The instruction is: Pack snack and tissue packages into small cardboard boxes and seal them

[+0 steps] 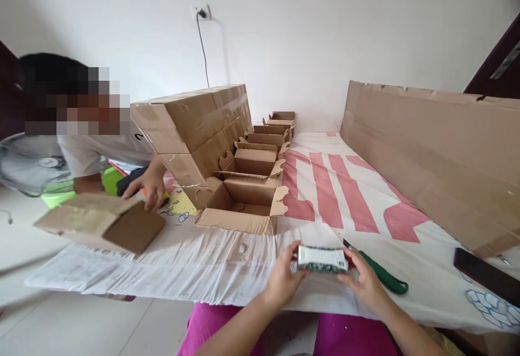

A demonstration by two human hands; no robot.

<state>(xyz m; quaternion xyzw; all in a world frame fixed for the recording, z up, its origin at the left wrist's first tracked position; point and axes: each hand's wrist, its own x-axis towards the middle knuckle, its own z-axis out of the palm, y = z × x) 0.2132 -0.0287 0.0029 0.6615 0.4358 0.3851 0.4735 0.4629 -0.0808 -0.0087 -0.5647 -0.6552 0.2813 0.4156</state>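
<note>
Between my two hands, just over the front of the table, is a small green and white printed packet (322,258). My left hand (285,274) grips its left end, and my right hand (363,276) grips the right end. Fingers and thumbs close on both ends, and the long side faces me. A green-handled knife (384,273) lies on the cloth just right of my right hand. Beyond my left hand stands an open cardboard box (235,220), its flaps raised, the nearest in a row of several.
Stacked closed cartons (195,123) stand behind the row. A long cardboard panel (426,155) runs along the right, with a dark phone (485,274) before it. At left, a co-worker's hand (150,185) rests at a cardboard box (101,220). A fan (36,163) is behind.
</note>
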